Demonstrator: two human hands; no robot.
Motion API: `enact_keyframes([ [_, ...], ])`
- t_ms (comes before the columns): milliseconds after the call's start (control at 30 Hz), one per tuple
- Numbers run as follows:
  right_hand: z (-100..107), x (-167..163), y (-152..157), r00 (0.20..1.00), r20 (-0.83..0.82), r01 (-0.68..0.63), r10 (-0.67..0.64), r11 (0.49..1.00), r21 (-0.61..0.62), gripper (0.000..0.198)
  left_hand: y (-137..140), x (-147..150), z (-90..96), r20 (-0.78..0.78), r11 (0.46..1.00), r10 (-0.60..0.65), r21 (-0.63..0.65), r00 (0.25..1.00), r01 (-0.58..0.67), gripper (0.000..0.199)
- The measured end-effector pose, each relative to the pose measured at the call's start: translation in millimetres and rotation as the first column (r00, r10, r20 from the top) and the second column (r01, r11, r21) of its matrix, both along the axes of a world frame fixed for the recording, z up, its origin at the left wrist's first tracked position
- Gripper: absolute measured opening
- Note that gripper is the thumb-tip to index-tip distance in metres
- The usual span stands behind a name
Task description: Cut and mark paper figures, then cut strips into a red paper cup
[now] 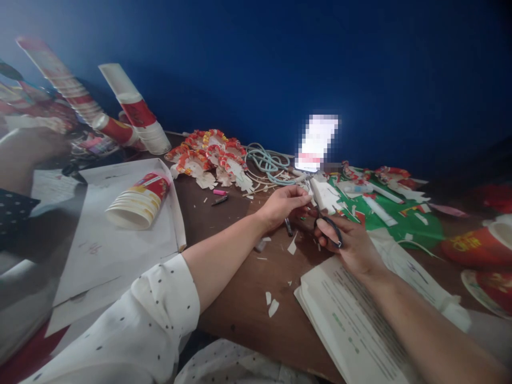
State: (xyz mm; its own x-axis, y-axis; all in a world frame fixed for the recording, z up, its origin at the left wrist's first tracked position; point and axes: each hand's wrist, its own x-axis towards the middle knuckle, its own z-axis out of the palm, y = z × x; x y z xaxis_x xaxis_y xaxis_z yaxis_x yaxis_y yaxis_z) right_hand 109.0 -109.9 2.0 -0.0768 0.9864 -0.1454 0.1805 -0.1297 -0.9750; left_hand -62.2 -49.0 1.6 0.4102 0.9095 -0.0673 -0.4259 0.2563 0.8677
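My right hand (352,242) is closed around a pair of scissors (336,230) with black handles, thumb through one loop. The blades point away from me, toward my left fingertips. My left hand (285,207) is pinched shut just left of the blades. Whatever lies between its fingers is too small to make out. White paper cut-outs (326,194) lie just beyond both hands. Below the hands, small white paper scraps (273,308) are scattered on the brown table (244,325). A dark pen-like object (288,227) rests under my left hand.
A lit phone (316,141) stands against the blue wall. Red and white cut-outs (212,154) are heaped beside a coiled cable (268,162). Paper cups (138,202) lie on a white box lid (100,240). A booklet (352,325) lies under my right forearm. Another person's arm (28,154) reaches in at left.
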Motion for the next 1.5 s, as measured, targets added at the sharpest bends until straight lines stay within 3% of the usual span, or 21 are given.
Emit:
enact_keyframes([
  [467, -0.5, -0.9, 0.7, 1.0, -0.012, -0.011, 0.011, 1.0, -0.005, 0.043, 0.7, -0.3, -1.3, -0.012, 1.0, 0.002, 0.013, 1.0, -0.001, 0.019],
  [767, 1.5, -3.3, -1.0, 0.992, -0.092, -0.09, 0.083, 0.993, -0.072, 0.046, 1.0, 0.4, 1.9, 0.057, 0.993, 0.115, 0.015, 0.992, -0.116, 0.019],
  [933, 2.4, -4.5, -1.4, 0.994, -0.093, -0.066, 0.059, 0.995, -0.071, 0.044, 0.7, 0.2, 1.7, 0.101, 0.996, 0.086, -0.013, 0.991, -0.085, 0.02],
  [1167, 2.2, -2.6, -1.6, 0.995, -0.076, -0.063, 0.064, 0.998, 0.008, 0.034, -1.5, 1.5, 1.6, 0.022, 0.999, 0.051, 0.004, 0.998, -0.051, 0.025],
  [1500, 5.8, -4.9, -3.1, 0.99, -0.128, -0.057, 0.053, 0.998, -0.026, 0.029, -0.8, 2.8, -0.3, 0.046, 0.999, 0.046, 0.018, 0.998, -0.047, 0.023],
])
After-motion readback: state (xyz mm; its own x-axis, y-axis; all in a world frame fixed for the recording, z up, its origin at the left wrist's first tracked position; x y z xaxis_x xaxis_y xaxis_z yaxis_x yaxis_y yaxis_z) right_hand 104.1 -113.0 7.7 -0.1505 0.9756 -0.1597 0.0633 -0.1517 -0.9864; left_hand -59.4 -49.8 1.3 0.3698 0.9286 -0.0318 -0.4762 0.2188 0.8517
